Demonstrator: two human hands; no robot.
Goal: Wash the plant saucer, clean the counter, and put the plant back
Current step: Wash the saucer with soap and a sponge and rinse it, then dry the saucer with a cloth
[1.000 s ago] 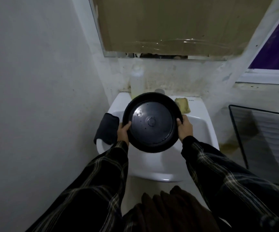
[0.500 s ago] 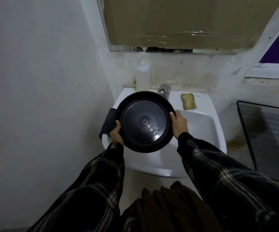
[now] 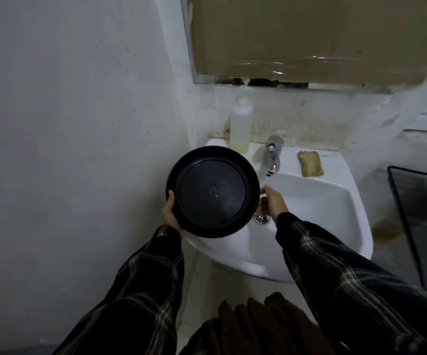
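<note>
The round black plant saucer (image 3: 213,192) is tilted up with its underside facing me, over the left rim of the white sink (image 3: 322,201). My left hand (image 3: 170,213) grips its lower left edge, thumb on the rim. My right hand (image 3: 273,201) is off the saucer, just right of its edge and above the drain (image 3: 261,218). Its fingers are relaxed and reach under the thin stream of water from the chrome faucet (image 3: 272,155).
A clear bottle (image 3: 240,124) with a little yellow liquid stands at the sink's back left. A yellow sponge (image 3: 310,163) lies on the back right ledge. A black wire rack (image 3: 425,226) leans at the right. A cardboard-covered mirror (image 3: 309,34) hangs above.
My right hand let go of the saucer's right edge and moved under the faucet stream. The left hand alone now holds the saucer, shifted left over the sink rim.
</note>
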